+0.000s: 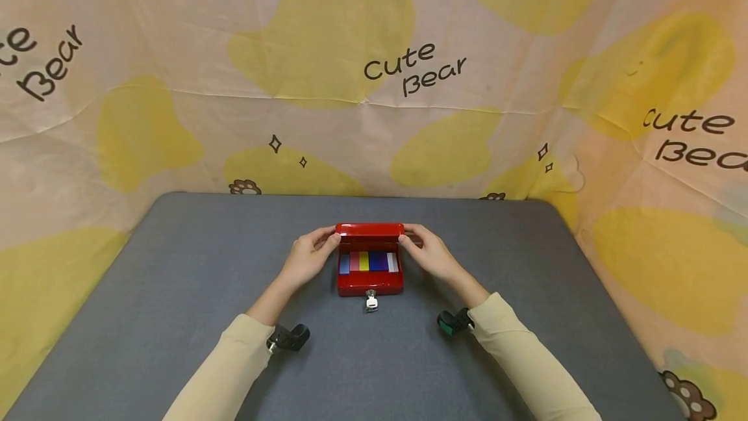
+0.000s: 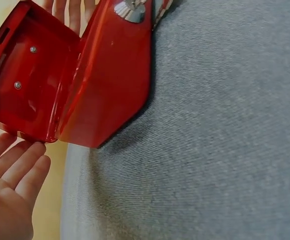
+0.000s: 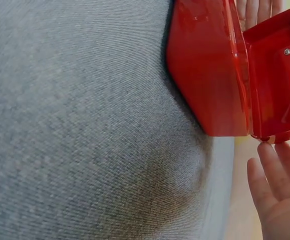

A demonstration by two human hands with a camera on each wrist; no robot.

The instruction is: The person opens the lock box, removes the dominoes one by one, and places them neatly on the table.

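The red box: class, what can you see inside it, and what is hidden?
Inside the open red box, a row of coloured pieces shows, including blue, pink, yellow and white. Whatever lies beneath them is covered.

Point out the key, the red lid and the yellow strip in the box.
key (image 1: 371,304): head view, on its pale head.
red lid (image 2: 39,72): left wrist view, inner face.
yellow strip (image 1: 364,262): head view, its middle.

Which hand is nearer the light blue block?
Left. The left hand touches the lid's left edge, on the light blue block's side of the box; the right hand is across, at the lid's right edge.
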